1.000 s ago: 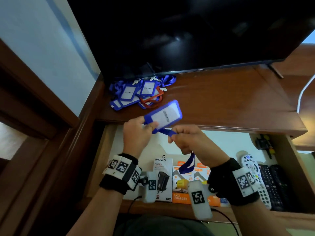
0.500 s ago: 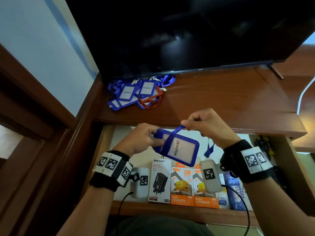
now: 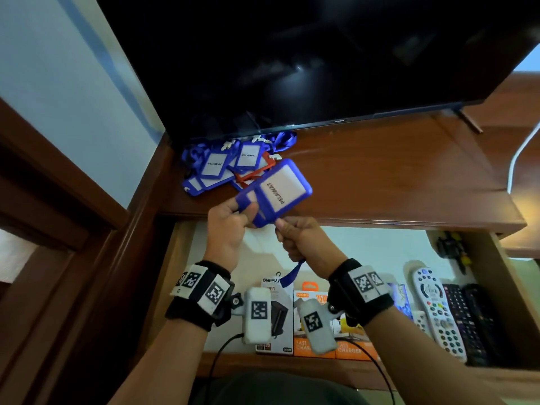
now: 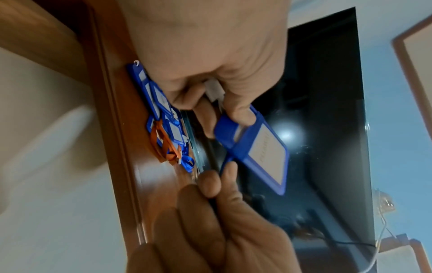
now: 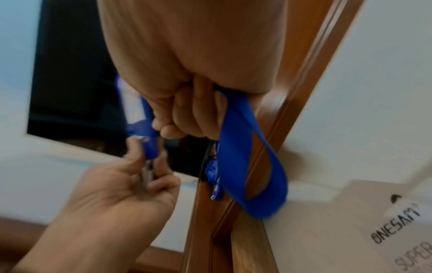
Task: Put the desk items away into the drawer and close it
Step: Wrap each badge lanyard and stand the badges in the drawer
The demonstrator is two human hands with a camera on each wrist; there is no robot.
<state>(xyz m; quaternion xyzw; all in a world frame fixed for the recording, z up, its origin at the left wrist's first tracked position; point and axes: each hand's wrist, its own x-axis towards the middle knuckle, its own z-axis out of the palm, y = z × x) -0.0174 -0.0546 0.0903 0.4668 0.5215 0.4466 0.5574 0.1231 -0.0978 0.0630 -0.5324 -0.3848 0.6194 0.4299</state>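
A blue badge holder (image 3: pixel 277 191) marked PELAWAT is held up over the desk's front edge. My left hand (image 3: pixel 242 209) pinches its lower left corner, thumb on top. A blue lanyard strap (image 3: pixel 292 273) runs across the holder and down through my right hand (image 3: pixel 285 229), which grips it in a fist just below the holder. A loop of strap (image 5: pixel 245 157) hangs under that fist. A pile of blue and red badge holders (image 3: pixel 230 165) lies on the desk (image 3: pixel 380 176) at the back left. The open drawer (image 3: pixel 380 249) is below both hands.
A dark TV screen (image 3: pixel 292 54) stands over the back of the desk. In the drawer lie charger boxes (image 3: pixel 277 317) at the front and several remotes (image 3: pixel 435 311) at the right. A wall (image 3: pixel 73 97) and wooden frame close off the left side.
The badge holder has gone up from over the drawer to over the desk edge and turned over. My right hand has dropped from above the holder to below it, still holding the strap.
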